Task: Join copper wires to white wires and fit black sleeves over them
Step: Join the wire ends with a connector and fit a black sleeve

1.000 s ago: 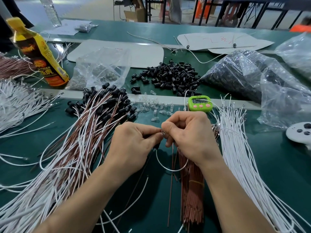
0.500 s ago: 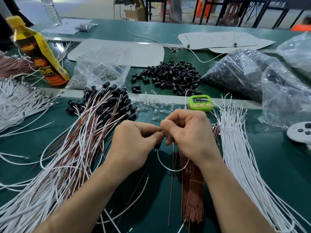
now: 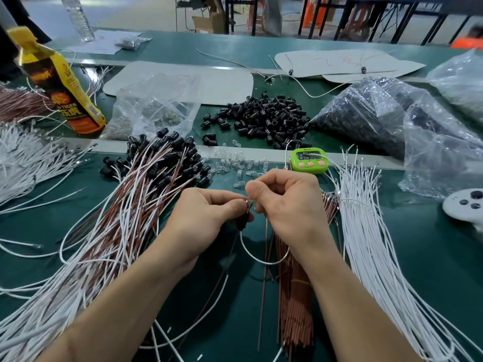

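Thin copper-coloured wire (image 3: pixel 262 296) and floppy white insulated wire (image 3: pixel 264 263), probably light and springy, are pinched near their tips by left hand (image 3: pixel 201 220) and right hand (image 3: pixel 290 205).

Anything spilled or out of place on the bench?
Mostly working clutter: small clear parts lie scattered loose left of the green timer, outside the clear bag. A few black sleeves sit apart from the main pile. No damage visible.

even bright light | soft shadows | wide-angle edge bending | motion blur upper left
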Available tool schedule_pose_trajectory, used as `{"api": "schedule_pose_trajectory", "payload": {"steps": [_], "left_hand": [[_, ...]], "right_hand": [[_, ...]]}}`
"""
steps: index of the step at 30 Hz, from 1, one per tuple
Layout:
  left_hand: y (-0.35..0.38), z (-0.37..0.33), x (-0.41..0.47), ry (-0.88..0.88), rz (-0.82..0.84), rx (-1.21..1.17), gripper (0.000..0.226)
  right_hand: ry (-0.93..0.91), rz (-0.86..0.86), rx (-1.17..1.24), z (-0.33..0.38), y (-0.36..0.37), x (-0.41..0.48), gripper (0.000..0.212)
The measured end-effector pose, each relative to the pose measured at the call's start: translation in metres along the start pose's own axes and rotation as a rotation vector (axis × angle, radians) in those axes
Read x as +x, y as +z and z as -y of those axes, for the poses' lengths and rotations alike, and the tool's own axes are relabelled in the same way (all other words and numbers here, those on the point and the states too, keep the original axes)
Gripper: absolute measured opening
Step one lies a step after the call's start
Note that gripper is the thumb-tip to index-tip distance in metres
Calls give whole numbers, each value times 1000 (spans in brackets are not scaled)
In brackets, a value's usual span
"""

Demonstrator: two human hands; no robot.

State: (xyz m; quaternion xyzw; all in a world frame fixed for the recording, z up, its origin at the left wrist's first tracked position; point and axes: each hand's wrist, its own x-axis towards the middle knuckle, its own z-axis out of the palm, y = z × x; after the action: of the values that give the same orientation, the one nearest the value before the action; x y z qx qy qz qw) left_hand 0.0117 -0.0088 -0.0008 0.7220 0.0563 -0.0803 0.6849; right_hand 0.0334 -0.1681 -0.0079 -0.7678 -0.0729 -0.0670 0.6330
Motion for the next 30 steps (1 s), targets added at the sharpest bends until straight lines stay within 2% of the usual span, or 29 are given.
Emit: {"api": "schedule_pose_trajectory", "payload": {"steps": [5,11,16,19,22,30], "left_hand": [[1,0,-1,-33,-4,-64,11],[0,2,1,-29,-5,-84,14],[0,-1,3,-5,-60,-107,17],[-1,-1,5,8,-105,-119,19],[-2,0,5,27,-157,-115,20],[-4,1,7,124,-184,-19,21]], "right_hand": [[65,49,127,-3,5,1,17],[86,84,168,-2,7,2,19],[158,52,322,2,1,2,17],[163,87,150,1,1,-1,5],[173,133,22,0,4,-3,5],[191,93,82,2,7,-4,12]]}}
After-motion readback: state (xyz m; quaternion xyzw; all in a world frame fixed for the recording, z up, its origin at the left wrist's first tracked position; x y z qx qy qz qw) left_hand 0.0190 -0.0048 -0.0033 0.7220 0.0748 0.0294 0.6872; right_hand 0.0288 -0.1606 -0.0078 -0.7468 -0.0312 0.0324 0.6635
